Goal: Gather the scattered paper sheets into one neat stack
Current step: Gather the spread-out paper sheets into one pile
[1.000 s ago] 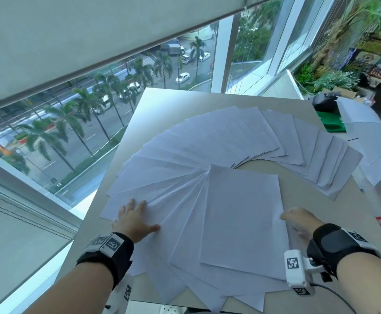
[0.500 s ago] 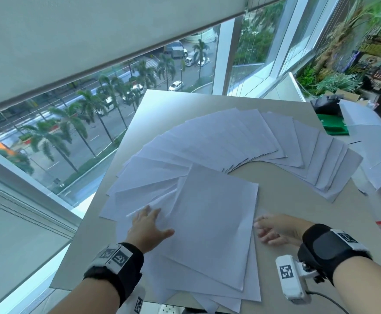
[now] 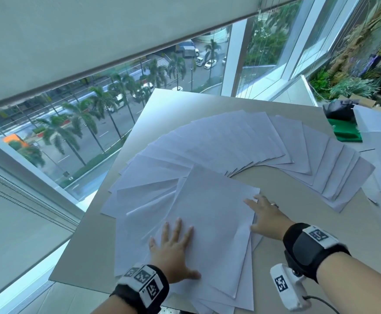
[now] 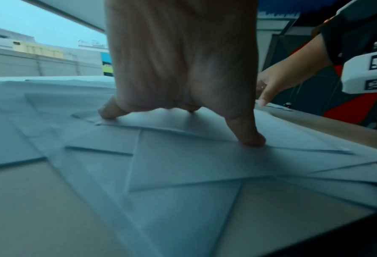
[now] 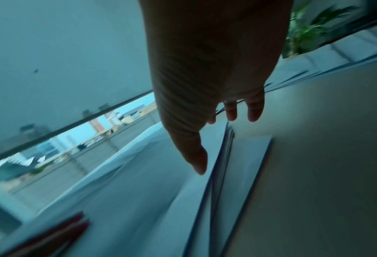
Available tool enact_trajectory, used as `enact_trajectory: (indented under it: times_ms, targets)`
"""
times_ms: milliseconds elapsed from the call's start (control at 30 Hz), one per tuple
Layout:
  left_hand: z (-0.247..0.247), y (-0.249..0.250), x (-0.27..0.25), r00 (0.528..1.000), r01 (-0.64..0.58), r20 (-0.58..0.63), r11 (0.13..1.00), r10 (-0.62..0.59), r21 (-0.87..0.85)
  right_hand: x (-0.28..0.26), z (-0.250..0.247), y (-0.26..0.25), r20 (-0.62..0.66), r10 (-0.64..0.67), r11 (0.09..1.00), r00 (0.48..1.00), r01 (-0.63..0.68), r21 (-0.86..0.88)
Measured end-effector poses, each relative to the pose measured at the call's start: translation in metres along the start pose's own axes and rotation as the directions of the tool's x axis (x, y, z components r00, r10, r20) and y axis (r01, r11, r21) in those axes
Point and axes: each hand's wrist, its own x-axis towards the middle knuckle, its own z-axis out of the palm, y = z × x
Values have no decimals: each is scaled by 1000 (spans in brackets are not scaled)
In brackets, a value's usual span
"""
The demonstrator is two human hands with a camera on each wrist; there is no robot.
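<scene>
The counter [image 3: 207, 103] carries everything, and its far half is taken up by the fan of paper sheets [image 3: 241, 141], which arcs from about 9 o'clock over 12 to 3 o'clock around the bare patch in the middle; these overlap like cards, so you can probably sweep them round in one push instead of lifting each. Nearer you, at 6 o'clock, sits the gathered bundle [image 3: 212, 225], several sheets roughly squared but with corners poking out at the near edge and over the counter's lip. Your left hand [image 3: 173, 252] lies flat on the bundle's left part, its grip fully open with fingers spread and holding nothing, which reads as a weight to pin the sheets while the other side is squared. Your right hand [image 3: 267, 217] is also open, fingers straight, set against the bundle's right edge, apparently to push that edge inward. Compared with 1 second ago, the near sheets have closed up from a wide fan into this tighter bundle, your left hand has shifted from the left sheets at 8 o'clock onto the bundle itself, and your right hand has come in from 4 o'clock to the bundle's edge. The far fan looks unchanged.
</scene>
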Motion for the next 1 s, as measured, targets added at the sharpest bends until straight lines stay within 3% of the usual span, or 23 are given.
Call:
enact_trajectory:
  times_ms: [133,267,500,633,767,867,1000]
  targets:
    - [-8,-9,4,999,-27,20,997,25,67,0,0,-6,142,-152,886,978,199,-420]
    - [-25,-25,10,1000,-20,0,996,21,85,-4,7,-15,231,-245,747,941,336,-574]
    - [-51,-60,4,974,203,-121,976,-193,78,2,17,-40,219,-302,773,928,373,-513]
    - [-47,-43,-2,962,156,-225,988,-156,-15,8,19,-51,202,-285,826,937,347,-444]
    - [-29,-7,-4,991,73,-96,986,-88,-151,13,25,-62,194,-234,874,953,294,-388]
    - [-12,5,-4,996,87,2,991,-87,-99,14,33,-72,163,-226,900,960,270,-343]
    - [-12,-14,-3,993,120,-19,993,-120,-3,15,34,-82,185,-227,911,956,276,-306]
